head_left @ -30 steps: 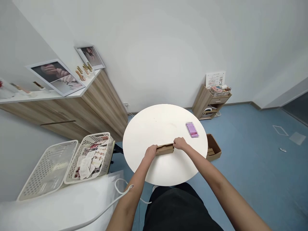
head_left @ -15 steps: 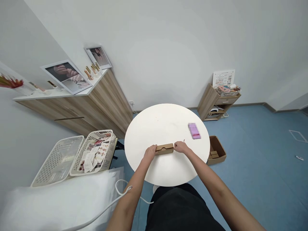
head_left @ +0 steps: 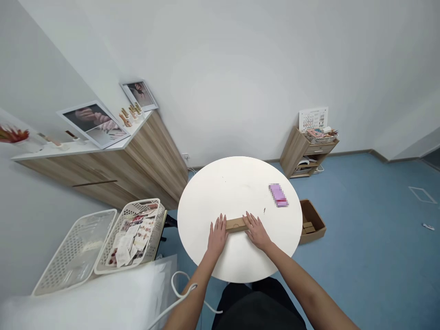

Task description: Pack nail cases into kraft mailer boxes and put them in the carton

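Both hands lie flat with fingers spread, clasping nothing: the left hand (head_left: 217,236) rests at one end of the box (head_left: 236,224), and the right hand (head_left: 256,231) presses on the other end. The box lies low between them on the table (head_left: 237,183) and looks shut or flattened. No writing on it can be read, and the purple thing (head_left: 277,195) beyond the right hand is blurred.

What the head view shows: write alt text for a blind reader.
The left hand and right hand lie flat, fingers spread, at the ends of a brown cardboard box on a round white table. A purple item lies farther right.
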`<action>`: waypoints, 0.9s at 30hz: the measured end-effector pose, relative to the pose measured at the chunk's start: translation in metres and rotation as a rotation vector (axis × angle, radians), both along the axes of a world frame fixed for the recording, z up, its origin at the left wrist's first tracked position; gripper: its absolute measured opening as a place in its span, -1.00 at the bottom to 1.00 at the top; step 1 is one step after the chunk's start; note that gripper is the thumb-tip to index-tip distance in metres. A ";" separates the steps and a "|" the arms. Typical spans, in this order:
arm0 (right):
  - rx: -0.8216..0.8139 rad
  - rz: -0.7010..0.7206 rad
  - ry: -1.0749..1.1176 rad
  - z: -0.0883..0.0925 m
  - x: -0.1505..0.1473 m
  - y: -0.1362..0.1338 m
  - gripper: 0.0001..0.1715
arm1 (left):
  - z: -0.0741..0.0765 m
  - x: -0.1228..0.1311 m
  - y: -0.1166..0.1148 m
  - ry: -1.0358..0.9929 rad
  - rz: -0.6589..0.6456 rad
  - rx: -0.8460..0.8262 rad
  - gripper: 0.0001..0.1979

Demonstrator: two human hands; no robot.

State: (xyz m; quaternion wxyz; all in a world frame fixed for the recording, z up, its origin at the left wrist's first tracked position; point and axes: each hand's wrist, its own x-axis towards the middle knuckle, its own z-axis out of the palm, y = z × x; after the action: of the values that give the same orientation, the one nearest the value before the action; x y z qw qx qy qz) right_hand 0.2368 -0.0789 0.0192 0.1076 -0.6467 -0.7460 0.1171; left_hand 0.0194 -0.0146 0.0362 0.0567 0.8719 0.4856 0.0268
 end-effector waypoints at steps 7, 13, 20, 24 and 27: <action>0.013 -0.034 0.092 0.005 -0.010 0.008 -0.20 | -0.003 -0.005 0.002 0.031 -0.019 0.031 -0.32; -0.199 -0.067 0.148 0.038 0.017 0.011 -0.44 | 0.036 0.019 0.024 -0.013 -0.124 -0.338 -0.60; 0.004 -0.283 0.428 0.074 0.168 -0.081 -0.34 | 0.070 0.151 -0.005 -0.354 -0.290 -0.450 -0.63; -0.025 -0.428 0.544 0.081 0.277 -0.164 -0.45 | 0.058 0.260 -0.058 -0.501 -0.391 -0.595 -0.61; -0.093 -0.472 0.581 0.080 0.347 -0.224 -0.50 | 0.038 0.334 -0.105 -0.584 -0.420 -0.694 -0.62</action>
State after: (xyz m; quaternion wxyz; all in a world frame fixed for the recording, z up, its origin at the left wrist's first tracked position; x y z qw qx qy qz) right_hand 0.5836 -0.3024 0.0993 0.3093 -0.7449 -0.5086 0.3012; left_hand 0.3536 -0.1200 0.0738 0.4811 0.8368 0.2437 0.0947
